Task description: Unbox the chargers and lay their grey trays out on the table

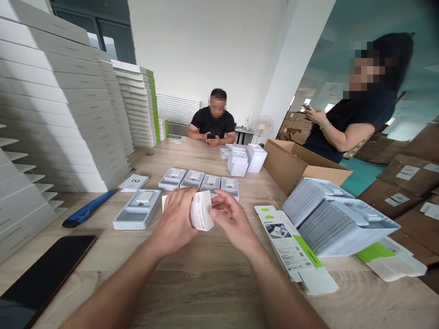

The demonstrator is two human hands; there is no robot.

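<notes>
The person's two arms reach forward over the table (192,278). The left hand (178,218) is wrapped around a small white stack (202,211), up between both hands. The right hand (236,220) has bent, spread fingers close beside it; whether they touch, one cannot tell.

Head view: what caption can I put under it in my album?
Left hand holds a white item, right hand by it, with trays on the table.
</notes>
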